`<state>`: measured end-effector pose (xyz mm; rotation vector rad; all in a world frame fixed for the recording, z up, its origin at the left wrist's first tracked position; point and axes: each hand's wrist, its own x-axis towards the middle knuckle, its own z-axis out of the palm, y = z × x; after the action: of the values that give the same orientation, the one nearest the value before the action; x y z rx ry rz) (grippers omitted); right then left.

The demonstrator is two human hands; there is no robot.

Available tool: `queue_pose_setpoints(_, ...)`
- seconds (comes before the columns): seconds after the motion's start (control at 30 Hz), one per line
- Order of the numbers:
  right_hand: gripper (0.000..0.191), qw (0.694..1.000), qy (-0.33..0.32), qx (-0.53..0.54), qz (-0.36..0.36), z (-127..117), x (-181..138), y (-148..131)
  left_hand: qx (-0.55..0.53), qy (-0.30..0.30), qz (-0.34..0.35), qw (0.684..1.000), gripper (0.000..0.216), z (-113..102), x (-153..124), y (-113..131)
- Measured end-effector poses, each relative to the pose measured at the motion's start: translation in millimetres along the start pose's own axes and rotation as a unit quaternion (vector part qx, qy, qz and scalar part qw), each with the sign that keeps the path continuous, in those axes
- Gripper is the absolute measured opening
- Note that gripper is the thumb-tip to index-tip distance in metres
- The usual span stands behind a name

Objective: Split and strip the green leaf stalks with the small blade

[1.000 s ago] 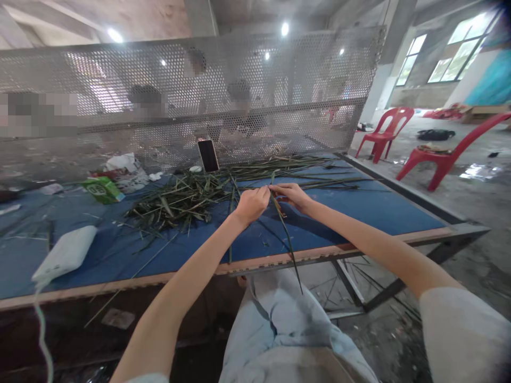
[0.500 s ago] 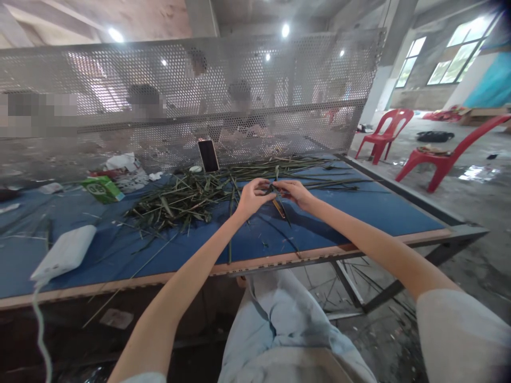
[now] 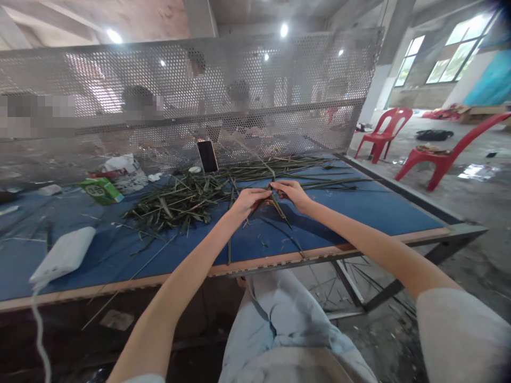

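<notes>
Lowest in the frame, the person's lap in pale trousers (image 3: 279, 324) sits below the near edge of the blue-topped table (image 3: 255, 264). Above that edge at frame centre, the left hand (image 3: 247, 201) and right hand (image 3: 293, 192) meet fingertip to fingertip. Both are pinched shut on one narrow green leaf strip (image 3: 280, 211). From the pinch its long axis slants down and to the right, its free tip pointing toward the near edge. Bare blue top lies open below and to the right of the hands. At lower left a white power bank (image 3: 64, 255) lies well apart, its cable hanging over the edge. Just beyond and left of the hands spreads a pile of cut leaves (image 3: 179, 199), with a green carton (image 3: 101, 190) farther left. Behind the pile a dark phone (image 3: 208, 156) leans upright against a perforated metal screen (image 3: 199, 90) that closes off the far side. At upper right stand red plastic chairs (image 3: 383, 133) on the concrete floor.
</notes>
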<state>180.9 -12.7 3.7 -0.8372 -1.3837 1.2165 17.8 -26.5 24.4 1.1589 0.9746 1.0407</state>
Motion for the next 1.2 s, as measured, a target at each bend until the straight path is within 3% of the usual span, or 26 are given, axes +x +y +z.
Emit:
queue_pose_setpoints(0.13, 0.031, 0.998, 0.043, 0.033, -0.018, -6, 5, -3, 0.022, -0.007, 0.018, 1.0, 0.017, 2, -3, 1)
queue_pose_setpoints(0.27, 0.026, 0.995, 0.057, 0.086, -0.012, -18, 14, -7, 0.031, 0.025, 0.04, 0.998, 0.018, 2, -3, 1)
queue_pose_setpoints(0.43, 0.011, 0.979, 0.01, 0.194, 0.062, -27, 18, -17, 0.046, 0.043, 0.069, 0.996, 0.021, -5, 4, -3)
queue_pose_setpoints(0.53, 0.018, 0.964, -0.034, 0.234, 0.12, -27, 16, -22, 0.053, 0.054, 0.096, 0.993, 0.023, -10, 8, -6)
queue_pose_setpoints(0.6, 0.023, 0.963, -0.069, 0.217, 0.145, -25, 16, -22, 0.059, 0.065, 0.115, 0.989, 0.022, -13, 9, -7)
queue_pose_setpoints(0.73, 0.015, 0.969, -0.107, 0.13, 0.182, -22, 16, -17, 0.073, 0.096, 0.125, 0.985, 0.02, -16, 10, -5)
queue_pose_setpoints(0.83, 0.023, 0.958, -0.174, 0.093, 0.208, -23, 14, -15, 0.07, 0.11, 0.128, 0.983, 0.02, -17, 9, -3)
queue_pose_setpoints(1.03, 0.022, 0.925, -0.237, 0.147, 0.258, -20, 4, -17, 0.06, 0.113, 0.141, 0.982, 0.02, -17, 10, -3)
queue_pose_setpoints(1.2, 0.031, 0.919, -0.232, 0.187, 0.258, -16, 7, -17, 0.053, 0.112, 0.143, 0.982, 0.021, -17, 10, -3)
